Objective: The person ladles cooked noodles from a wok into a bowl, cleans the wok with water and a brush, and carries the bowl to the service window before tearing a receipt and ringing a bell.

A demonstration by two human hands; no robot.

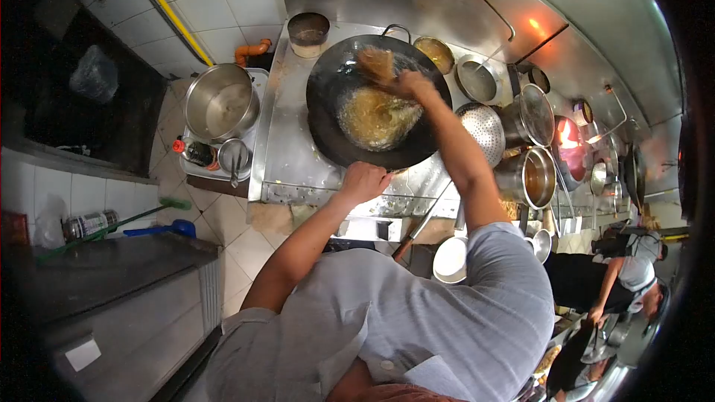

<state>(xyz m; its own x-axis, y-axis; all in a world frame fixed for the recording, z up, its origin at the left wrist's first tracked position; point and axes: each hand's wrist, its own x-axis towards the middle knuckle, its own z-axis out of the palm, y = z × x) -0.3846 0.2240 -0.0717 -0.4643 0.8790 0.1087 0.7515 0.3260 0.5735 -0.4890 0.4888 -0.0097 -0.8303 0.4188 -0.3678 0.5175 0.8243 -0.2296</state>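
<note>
A large black wok (328, 78) sits on the steel stove top, with murky yellowish liquid (372, 123) swirling in its bottom. My right hand (413, 87) is closed around a brown bristled wok brush (376, 65), held over the far part of the wok. At the near rim, my left hand (365, 182) is closed on the wok's edge; any handle under the fingers is hidden. The wok's far loop handle (398, 30) is bare.
Left of the stove, a steel pot (222, 102) and a red-capped bottle (195, 152) stand on a tray. Right of the wok are a perforated strainer (480, 134), a pot of brown liquid (532, 179) and a burning flame (568, 135). Another person (618, 279) works at far right.
</note>
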